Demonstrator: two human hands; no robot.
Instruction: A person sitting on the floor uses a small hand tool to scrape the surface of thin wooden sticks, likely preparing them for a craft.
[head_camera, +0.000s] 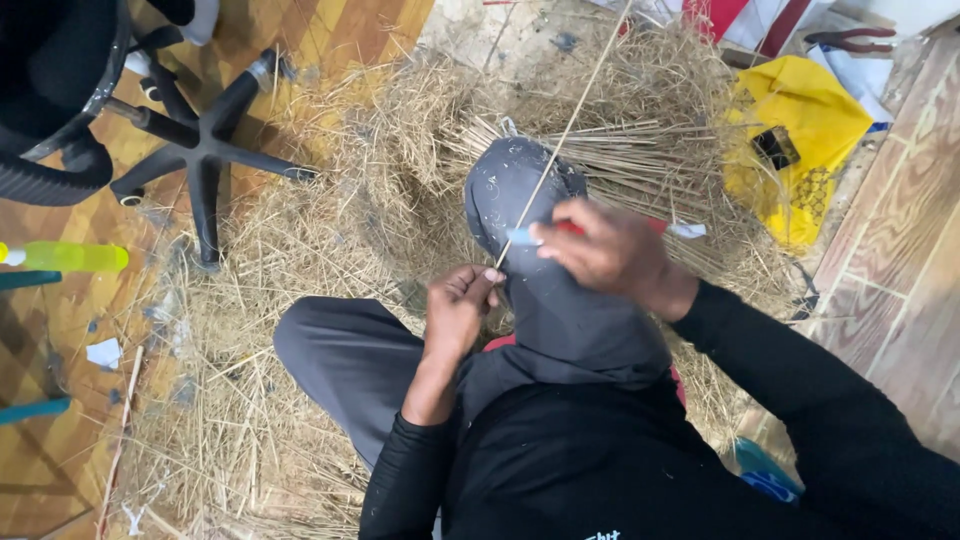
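Left hand (458, 312): fingers curled shut, pinching the lower end of a thin pale stick (565, 132) just above the raised knee (520, 200). Right hand (608, 250): fingers closed around a small knife (545, 233) with a red handle and a pale blade, blade tip touching the stick close to the left fingertips. Stick: slanted up and away from the hands, crossing the knee and running to the top edge of the view. Both wrists in black sleeves (800, 380); legs in grey trousers, seated on the floor. Behind the knee: bundle of straight sticks (640, 150) lying roughly flat, resting on a loose heap of dry straw (300, 260) spread all around the legs. Upper right, beside the straw: yellow bag (800, 130) with a small dark object on it; pliers (850, 40) with red handles further up, well apart from the hands. Upper left: black chair base (200, 150) on wooden floor (60, 420). Far left: yellow-green bottle (70, 257) lying on its side.
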